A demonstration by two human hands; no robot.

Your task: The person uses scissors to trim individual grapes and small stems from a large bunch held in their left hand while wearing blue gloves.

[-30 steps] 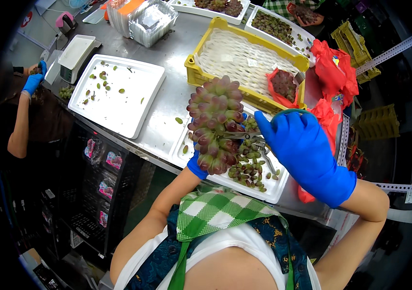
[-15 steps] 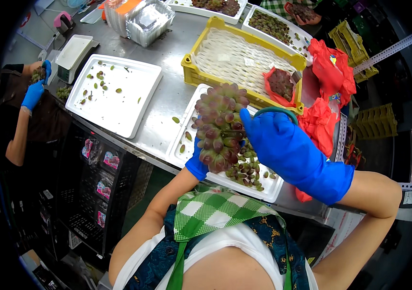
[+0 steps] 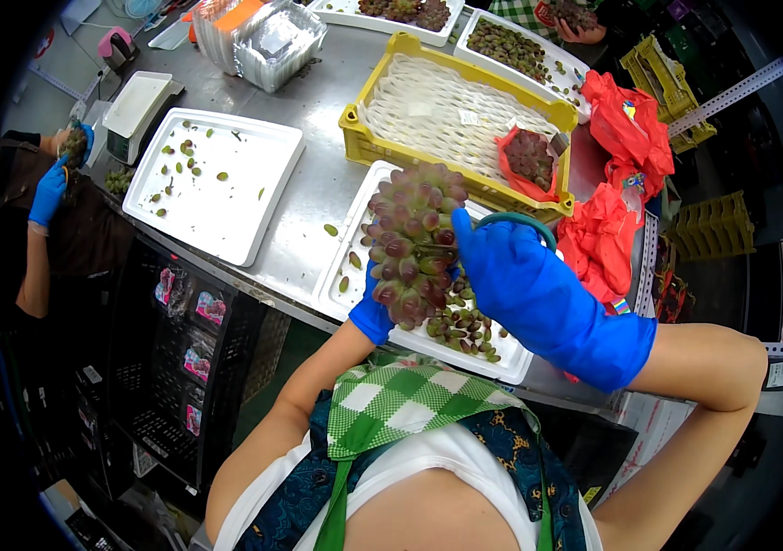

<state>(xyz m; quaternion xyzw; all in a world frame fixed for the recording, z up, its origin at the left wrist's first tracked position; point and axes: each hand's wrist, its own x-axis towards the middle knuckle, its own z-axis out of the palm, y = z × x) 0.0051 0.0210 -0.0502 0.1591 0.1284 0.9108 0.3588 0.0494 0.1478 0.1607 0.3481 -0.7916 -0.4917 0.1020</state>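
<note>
A bunch of reddish-green grapes (image 3: 414, 248) is held up over a white tray (image 3: 329, 280). My left hand (image 3: 370, 314), in a blue glove, grips it from below and behind; most of its fingers are hidden by the grapes. My right hand (image 3: 525, 280), also blue-gloved, is closed around scissors with a dark green handle loop (image 3: 527, 220). Their thin blades reach into the right side of the bunch, and I cannot tell whether they are apart. Loose grapes (image 3: 465, 332) lie in the tray below.
Beyond the tray stands a yellow crate (image 3: 352, 136) lined with white foam netting, holding one red-wrapped bunch (image 3: 531, 156). Red bags (image 3: 593, 241) lie at right. Another white tray (image 3: 217, 207), a scale (image 3: 139, 103) and clear boxes (image 3: 277, 46) stand left. A co-worker's gloved hand (image 3: 47, 191) shows at far left.
The bunch and my right hand with the scissors have shifted very slightly, and the whole view moved a little. At far left the co-worker's hands rose with their bunch.
</note>
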